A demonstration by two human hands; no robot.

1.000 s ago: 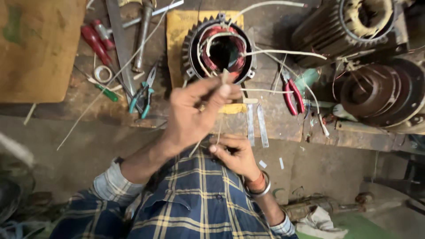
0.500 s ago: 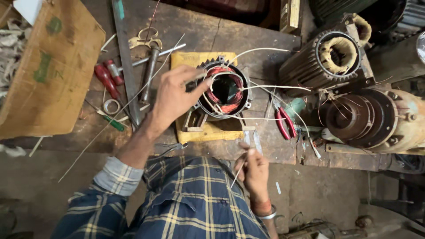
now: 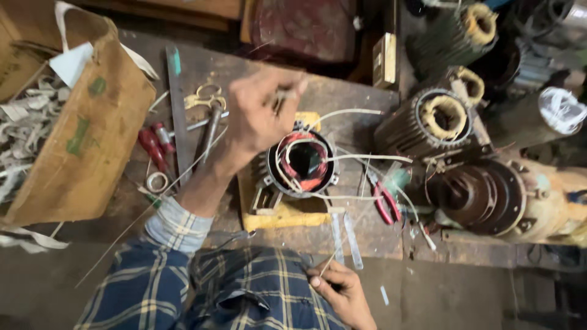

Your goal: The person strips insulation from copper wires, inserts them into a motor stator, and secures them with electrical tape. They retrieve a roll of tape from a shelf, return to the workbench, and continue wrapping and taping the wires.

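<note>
A small motor stator [image 3: 301,162] with red and copper windings sits on a yellow block [image 3: 287,214] at the bench middle. White sleeved leads [image 3: 361,157] stick out of it to the right. My left hand [image 3: 257,116] is raised just above and left of the stator, fingers pinched on a thin wire near its fingertips. My right hand [image 3: 339,290] is low over my lap at the bench's near edge, thumb and finger pinched on a thin wire end [image 3: 325,264] that slants up toward the bench.
A cardboard box [image 3: 85,140] of scraps stands at left. Scissors [image 3: 205,98], red-handled tools [image 3: 153,143], a tape roll [image 3: 157,181] and a metal ruler [image 3: 178,116] lie left of the stator. Red pliers [image 3: 385,205], larger stators [image 3: 437,119] and a motor housing [image 3: 483,195] crowd the right.
My left hand has lifted from the stator's rim to above it. My right hand has dropped lower toward my lap, still pinching the wire. The view has tilted toward the far side.
</note>
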